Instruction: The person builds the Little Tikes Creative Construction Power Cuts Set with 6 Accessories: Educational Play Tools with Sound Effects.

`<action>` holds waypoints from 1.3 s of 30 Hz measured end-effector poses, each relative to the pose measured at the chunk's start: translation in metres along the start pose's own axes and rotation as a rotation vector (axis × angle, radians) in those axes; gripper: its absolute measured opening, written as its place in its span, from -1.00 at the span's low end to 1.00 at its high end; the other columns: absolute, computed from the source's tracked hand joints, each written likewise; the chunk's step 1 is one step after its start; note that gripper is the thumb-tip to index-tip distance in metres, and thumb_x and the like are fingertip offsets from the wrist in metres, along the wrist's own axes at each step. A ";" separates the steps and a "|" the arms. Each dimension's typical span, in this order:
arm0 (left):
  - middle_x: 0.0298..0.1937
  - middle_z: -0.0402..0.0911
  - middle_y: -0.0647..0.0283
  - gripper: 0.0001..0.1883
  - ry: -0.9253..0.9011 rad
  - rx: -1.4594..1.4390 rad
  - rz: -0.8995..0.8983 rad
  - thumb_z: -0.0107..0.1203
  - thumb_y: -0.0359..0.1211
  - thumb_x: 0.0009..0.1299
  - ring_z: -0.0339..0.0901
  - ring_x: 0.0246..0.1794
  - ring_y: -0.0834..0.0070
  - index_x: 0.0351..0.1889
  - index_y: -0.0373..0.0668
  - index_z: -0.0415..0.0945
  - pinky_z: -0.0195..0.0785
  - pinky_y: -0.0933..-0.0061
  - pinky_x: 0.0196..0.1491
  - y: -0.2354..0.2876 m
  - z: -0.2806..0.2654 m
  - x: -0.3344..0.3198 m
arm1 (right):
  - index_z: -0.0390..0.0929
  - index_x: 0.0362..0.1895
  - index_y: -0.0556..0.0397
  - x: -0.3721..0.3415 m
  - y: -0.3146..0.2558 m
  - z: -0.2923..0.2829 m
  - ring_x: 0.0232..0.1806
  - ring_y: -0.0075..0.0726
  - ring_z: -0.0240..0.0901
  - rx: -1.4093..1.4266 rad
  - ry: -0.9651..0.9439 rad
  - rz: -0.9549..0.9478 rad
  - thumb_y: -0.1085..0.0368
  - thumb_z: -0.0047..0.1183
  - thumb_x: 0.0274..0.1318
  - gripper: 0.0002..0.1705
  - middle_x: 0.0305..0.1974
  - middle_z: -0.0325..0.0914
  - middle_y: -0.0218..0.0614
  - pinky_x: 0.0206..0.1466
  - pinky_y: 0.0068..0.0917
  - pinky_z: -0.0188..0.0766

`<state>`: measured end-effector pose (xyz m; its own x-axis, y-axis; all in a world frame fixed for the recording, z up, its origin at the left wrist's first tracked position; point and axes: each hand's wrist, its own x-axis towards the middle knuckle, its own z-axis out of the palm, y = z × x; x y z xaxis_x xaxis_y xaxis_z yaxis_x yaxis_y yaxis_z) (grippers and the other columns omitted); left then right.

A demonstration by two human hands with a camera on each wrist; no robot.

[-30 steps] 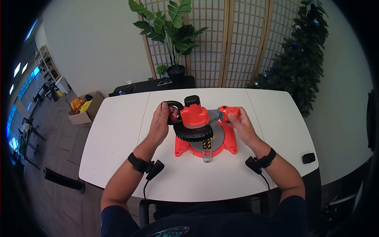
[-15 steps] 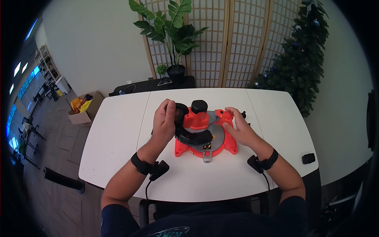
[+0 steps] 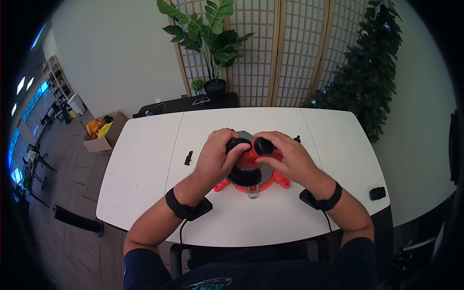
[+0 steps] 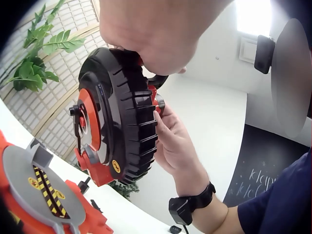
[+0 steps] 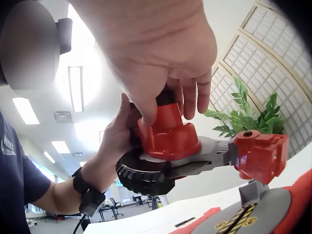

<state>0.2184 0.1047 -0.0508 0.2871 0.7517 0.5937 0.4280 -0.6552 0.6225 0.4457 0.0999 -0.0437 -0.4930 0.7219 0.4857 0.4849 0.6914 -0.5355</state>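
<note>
Gripping the black handle (image 3: pixel 237 143) with curled fingers of the left hand (image 3: pixel 216 157); clasping the black cap (image 3: pixel 263 146) between thumb and slightly parted fingers of the right hand (image 3: pixel 296 163); holding the saw head (image 5: pixel 168 139) above the base (image 5: pixel 267 210) on the white table (image 3: pixel 145 169).

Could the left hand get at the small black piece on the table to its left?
Probably yes: the small black piece lies just beside the left hand, with nothing seen between. That hand grips the black handle, though, so it would likely have to let go first.
</note>
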 end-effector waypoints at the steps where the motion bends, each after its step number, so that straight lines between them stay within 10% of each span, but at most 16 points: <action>1: -0.29 0.52 0.14 -0.74 -0.009 0.038 0.045 0.22 -0.24 0.40 0.42 -0.17 0.17 -0.22 -0.23 0.46 0.28 0.25 -0.04 0.001 -0.002 0.000 | 0.43 0.22 0.02 -0.001 0.000 0.000 0.07 -0.02 0.55 -0.011 0.015 -0.006 0.19 0.32 0.10 -0.39 0.08 0.55 -0.13 0.09 -0.26 0.52; 12: 0.27 0.37 0.10 -0.38 0.102 -0.207 0.186 0.22 -0.12 0.40 0.37 0.28 0.25 0.27 -0.22 0.22 0.21 0.23 0.29 -0.026 -0.012 0.005 | 0.35 0.20 0.18 0.002 0.032 -0.003 0.05 -0.41 0.54 0.592 0.233 0.109 0.40 0.26 0.18 -0.47 0.00 0.53 -0.22 0.15 -0.42 0.54; 17: 0.35 0.31 0.07 -0.43 -0.125 -0.408 -0.268 -0.20 0.00 0.62 0.34 0.34 0.31 0.38 -0.22 0.09 0.27 0.28 0.29 -0.049 -0.004 -0.005 | 0.27 0.21 0.19 0.001 0.047 -0.003 0.10 -0.42 0.50 0.818 0.314 0.195 0.36 0.20 0.25 -0.47 0.07 0.47 -0.21 0.25 -0.37 0.49; 22: 0.28 0.40 -0.04 -0.21 -0.347 -0.288 -0.575 0.07 0.05 0.50 0.46 0.22 0.28 0.39 -0.39 0.07 0.37 0.32 0.21 -0.053 0.003 -0.007 | 0.26 0.18 0.12 0.000 0.046 -0.001 0.14 -0.34 0.51 1.101 0.348 0.322 0.26 0.16 0.30 -0.52 0.08 0.47 -0.21 0.31 -0.26 0.48; 25: -0.11 0.66 0.06 -0.25 -0.561 -0.297 -0.632 0.27 0.13 0.33 0.63 -0.03 0.36 0.13 -0.42 0.44 0.45 0.35 0.11 -0.053 0.006 -0.006 | 0.25 0.19 0.11 -0.002 0.055 0.004 0.15 -0.32 0.51 1.196 0.320 0.326 0.29 0.13 0.32 -0.54 0.08 0.48 -0.23 0.32 -0.24 0.47; 32: -0.30 0.62 0.34 -0.60 -0.483 -0.411 -0.691 0.27 -0.06 0.37 0.53 -0.33 0.64 -0.04 -0.17 0.59 0.35 0.63 -0.39 -0.046 0.009 -0.005 | 0.22 0.23 0.08 -0.006 0.061 0.016 0.21 -0.30 0.47 1.337 0.235 0.274 0.39 0.12 0.30 -0.51 0.15 0.45 -0.19 0.37 -0.22 0.42; 39: -0.31 0.61 0.34 -0.69 -0.377 -0.373 -0.700 0.23 -0.21 0.39 0.52 -0.35 0.61 -0.05 -0.21 0.57 0.38 0.55 -0.30 -0.063 0.007 -0.011 | 0.22 0.29 0.02 -0.007 0.068 0.009 0.30 -0.29 0.37 0.980 0.144 0.178 0.57 0.19 0.14 -0.34 0.23 0.38 -0.25 0.39 -0.25 0.38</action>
<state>0.1939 0.1382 -0.1000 0.3557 0.9219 -0.1534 0.3222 0.0331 0.9461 0.4757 0.1419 -0.0895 -0.3475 0.8537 0.3879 -0.2978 0.2918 -0.9089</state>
